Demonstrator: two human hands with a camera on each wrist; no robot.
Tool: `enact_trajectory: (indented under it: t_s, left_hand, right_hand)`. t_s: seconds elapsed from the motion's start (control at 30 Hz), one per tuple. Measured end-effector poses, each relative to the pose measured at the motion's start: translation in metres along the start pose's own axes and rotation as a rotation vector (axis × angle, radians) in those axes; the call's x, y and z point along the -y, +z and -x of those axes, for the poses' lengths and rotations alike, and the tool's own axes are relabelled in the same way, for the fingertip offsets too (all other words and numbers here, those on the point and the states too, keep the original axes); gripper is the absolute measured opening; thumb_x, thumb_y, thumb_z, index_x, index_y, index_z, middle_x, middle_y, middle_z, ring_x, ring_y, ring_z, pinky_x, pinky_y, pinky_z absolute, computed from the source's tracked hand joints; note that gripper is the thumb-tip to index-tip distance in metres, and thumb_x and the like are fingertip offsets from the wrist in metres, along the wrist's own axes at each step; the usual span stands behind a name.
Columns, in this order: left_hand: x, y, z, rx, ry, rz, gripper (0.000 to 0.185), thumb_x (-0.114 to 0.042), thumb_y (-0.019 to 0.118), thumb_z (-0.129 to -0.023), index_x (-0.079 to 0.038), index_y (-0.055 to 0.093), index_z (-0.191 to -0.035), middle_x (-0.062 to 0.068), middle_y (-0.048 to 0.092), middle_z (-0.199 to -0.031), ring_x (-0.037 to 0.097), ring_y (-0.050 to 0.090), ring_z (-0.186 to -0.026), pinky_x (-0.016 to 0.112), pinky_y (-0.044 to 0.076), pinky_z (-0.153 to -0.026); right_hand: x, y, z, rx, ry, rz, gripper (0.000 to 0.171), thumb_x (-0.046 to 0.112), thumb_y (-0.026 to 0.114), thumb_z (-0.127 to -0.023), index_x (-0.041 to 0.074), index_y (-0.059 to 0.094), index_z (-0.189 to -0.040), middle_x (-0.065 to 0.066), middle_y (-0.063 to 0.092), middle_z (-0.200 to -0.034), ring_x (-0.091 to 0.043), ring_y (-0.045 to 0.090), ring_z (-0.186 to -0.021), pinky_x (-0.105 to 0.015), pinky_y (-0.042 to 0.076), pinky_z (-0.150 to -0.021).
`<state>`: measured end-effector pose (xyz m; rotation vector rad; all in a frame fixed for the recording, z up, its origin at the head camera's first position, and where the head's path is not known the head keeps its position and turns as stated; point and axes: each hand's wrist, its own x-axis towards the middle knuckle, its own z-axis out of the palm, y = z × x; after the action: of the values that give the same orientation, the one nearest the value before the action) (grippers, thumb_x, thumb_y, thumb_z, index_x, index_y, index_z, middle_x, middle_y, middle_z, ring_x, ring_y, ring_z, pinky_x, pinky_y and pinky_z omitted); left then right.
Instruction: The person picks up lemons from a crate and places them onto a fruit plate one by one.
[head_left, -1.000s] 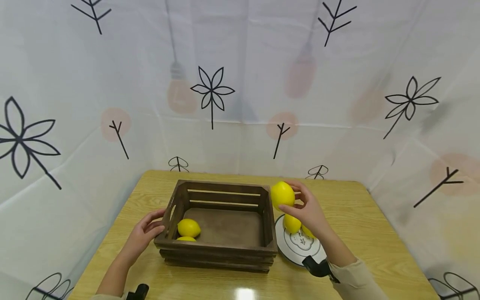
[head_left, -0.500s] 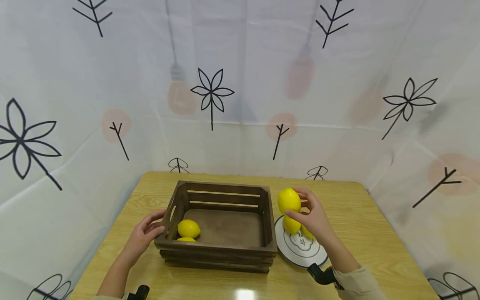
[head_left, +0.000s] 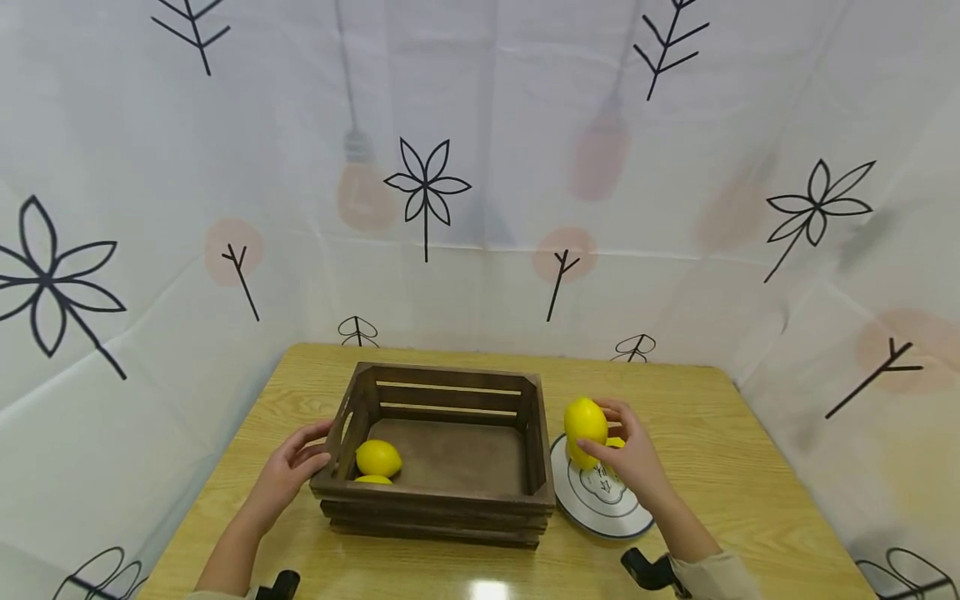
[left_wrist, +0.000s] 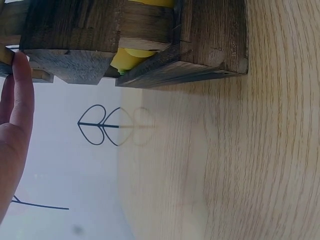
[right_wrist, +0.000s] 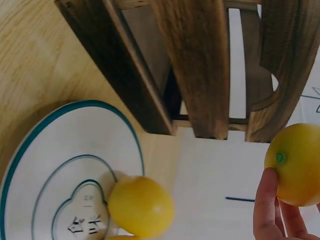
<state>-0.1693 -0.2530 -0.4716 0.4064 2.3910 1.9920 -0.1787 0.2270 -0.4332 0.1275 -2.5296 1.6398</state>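
Observation:
My right hand (head_left: 635,454) holds a yellow lemon (head_left: 586,419) between thumb and fingers, over the white plate (head_left: 603,521). In the right wrist view the held lemon (right_wrist: 300,162) shows its green stem end. Another lemon (right_wrist: 141,206) lies on the plate, and the edge of one more peeks in below it. My left hand (head_left: 288,467) rests its fingertips against the left end of the dark wooden crate (head_left: 435,510); in the left wrist view its fingers lie straight along the slats. Inside the crate, a lemon (head_left: 378,459) sits at the left, with a second partly hidden behind the front wall.
The crate's slatted right end stands close beside the plate's blue-green rim (right_wrist: 95,103). Both rest on a light wooden table (head_left: 697,467). A pale curtain (head_left: 480,208) printed with plants surrounds the table at the back and sides.
My right hand has carried its lemon from beside the crate's right rim, rightward and down over the plate, where it overlaps a lemon there. My left hand and the crate stay put.

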Motion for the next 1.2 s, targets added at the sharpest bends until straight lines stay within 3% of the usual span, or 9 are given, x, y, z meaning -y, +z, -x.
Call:
enact_trajectory:
  t_s: [0.57, 0.97, 1.2]
  left_hand:
    - [0.000, 0.000, -0.001, 0.006, -0.001, 0.018, 0.046, -0.012, 0.052, -0.096, 0.003, 0.037, -0.137, 0.008, 0.042, -0.134, 0.002, 0.052, -0.109, 0.018, 0.046, -0.085]
    - [0.001, -0.001, -0.002, 0.013, 0.006, 0.022, 0.046, -0.012, 0.052, -0.096, 0.002, 0.037, -0.137, 0.015, 0.039, -0.136, 0.005, 0.052, -0.110, 0.019, 0.046, -0.086]
    - [0.001, -0.001, -0.001, 0.011, -0.002, 0.021, 0.046, -0.013, 0.052, -0.096, 0.002, 0.037, -0.137, 0.012, 0.041, -0.135, 0.005, 0.052, -0.110, 0.019, 0.046, -0.086]
  right_hand:
    - [-0.040, 0.009, 0.003, 0.021, 0.140, 0.036, 0.060, 0.012, 0.074, -0.080, 0.006, 0.043, -0.131, -0.019, 0.045, -0.121, -0.031, 0.047, -0.098, -0.031, 0.050, -0.066]
    - [-0.058, 0.019, 0.005, 0.023, 0.186, 0.072, 0.060, 0.009, 0.077, -0.075, 0.005, 0.047, -0.127, -0.024, 0.046, -0.118, -0.032, 0.052, -0.096, -0.035, 0.050, -0.071]
    - [-0.063, 0.026, 0.006, 0.042, 0.196, 0.150, 0.061, 0.008, 0.080, -0.072, 0.004, 0.051, -0.125, -0.022, 0.050, -0.112, -0.027, 0.053, -0.085, -0.034, 0.049, -0.067]
